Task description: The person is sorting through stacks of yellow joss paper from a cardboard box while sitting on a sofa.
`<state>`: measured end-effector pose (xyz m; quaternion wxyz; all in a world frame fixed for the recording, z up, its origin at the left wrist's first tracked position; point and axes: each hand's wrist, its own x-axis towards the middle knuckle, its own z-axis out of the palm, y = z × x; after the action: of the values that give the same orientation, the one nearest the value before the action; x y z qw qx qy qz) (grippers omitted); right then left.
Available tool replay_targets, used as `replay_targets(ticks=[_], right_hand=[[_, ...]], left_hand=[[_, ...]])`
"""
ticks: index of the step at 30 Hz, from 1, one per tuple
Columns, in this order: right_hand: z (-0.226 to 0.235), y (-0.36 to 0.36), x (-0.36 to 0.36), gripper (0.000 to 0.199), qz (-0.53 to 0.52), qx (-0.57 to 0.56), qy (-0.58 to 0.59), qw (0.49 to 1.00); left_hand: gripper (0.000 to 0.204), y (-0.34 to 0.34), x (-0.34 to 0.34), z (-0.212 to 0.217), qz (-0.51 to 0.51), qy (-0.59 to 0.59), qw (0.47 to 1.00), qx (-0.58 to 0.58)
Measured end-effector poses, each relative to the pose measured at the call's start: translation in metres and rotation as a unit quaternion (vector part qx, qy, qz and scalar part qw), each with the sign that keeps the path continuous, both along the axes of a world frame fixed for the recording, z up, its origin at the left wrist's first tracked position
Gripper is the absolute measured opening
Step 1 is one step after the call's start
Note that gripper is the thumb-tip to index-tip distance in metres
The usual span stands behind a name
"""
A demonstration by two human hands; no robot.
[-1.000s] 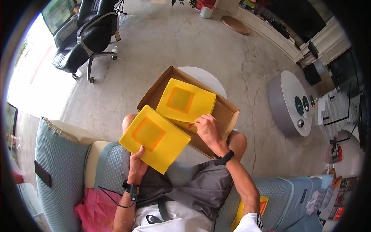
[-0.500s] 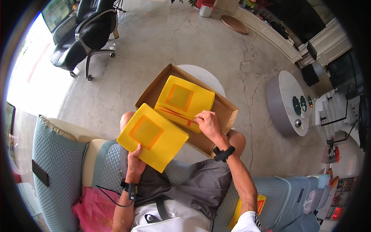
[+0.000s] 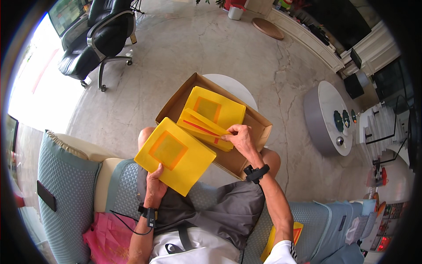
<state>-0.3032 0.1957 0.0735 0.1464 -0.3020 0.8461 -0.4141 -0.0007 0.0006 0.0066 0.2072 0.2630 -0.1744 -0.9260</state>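
Note:
My left hand (image 3: 155, 186) grips the lower edge of a flat yellow paper piece (image 3: 193, 160) with an orange square on its face, thumb on top. It is held up over my lap, in front of the open cardboard box (image 3: 176, 99). Inside the box lies a stack of similar yellow papers (image 3: 232, 111). My right hand (image 3: 242, 141) pinches the near edge of a yellow sheet (image 3: 200, 124) from that stack. This sheet is lifted and bent back, showing a red strip. How many layers the left hand holds, I cannot tell.
The box sits over a round white table (image 3: 233, 86), partly hidden. Beside me on the blue sofa are a pink plastic bag (image 3: 110, 237) at left and another yellow paper piece (image 3: 269, 242) at right. A black office chair (image 3: 99, 39) stands far left.
My right hand has raised and bent back the near edge of a yellow sheet on the stack. The paper in my left hand has barely moved.

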Motion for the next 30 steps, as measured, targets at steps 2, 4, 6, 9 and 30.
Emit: replay_targets(ticks=[2, 4, 6, 9, 30], right_hand=[[-0.0002, 0.0000, -0.0006, 0.031, 0.004, 0.028, 0.003, 1.000], [-0.0025, -0.0003, -0.0009, 0.033, 0.006, 0.030, 0.007, 1.000], [-0.0059, 0.0000, -0.0017, 0.034, 0.007, 0.032, 0.011, 0.999], [-0.0092, -0.0007, -0.0029, 0.039, 0.008, 0.033, 0.018, 0.999], [-0.0057, -0.0091, -0.0055, 0.021, -0.019, -0.042, -0.099, 0.994]], left_hand=[[0.039, 0.0014, -0.0010, 0.0045, 0.006, -0.002, 1.000, -0.017], [0.039, 0.0010, -0.0009, 0.0045, 0.005, -0.006, 1.000, -0.018], [0.039, 0.0006, -0.0011, 0.0027, 0.005, -0.010, 1.000, -0.018], [0.040, -0.0003, -0.0004, -0.0001, 0.005, -0.006, 1.000, -0.014], [0.044, 0.0011, -0.0014, 0.0029, 0.020, 0.008, 1.000, -0.001]])
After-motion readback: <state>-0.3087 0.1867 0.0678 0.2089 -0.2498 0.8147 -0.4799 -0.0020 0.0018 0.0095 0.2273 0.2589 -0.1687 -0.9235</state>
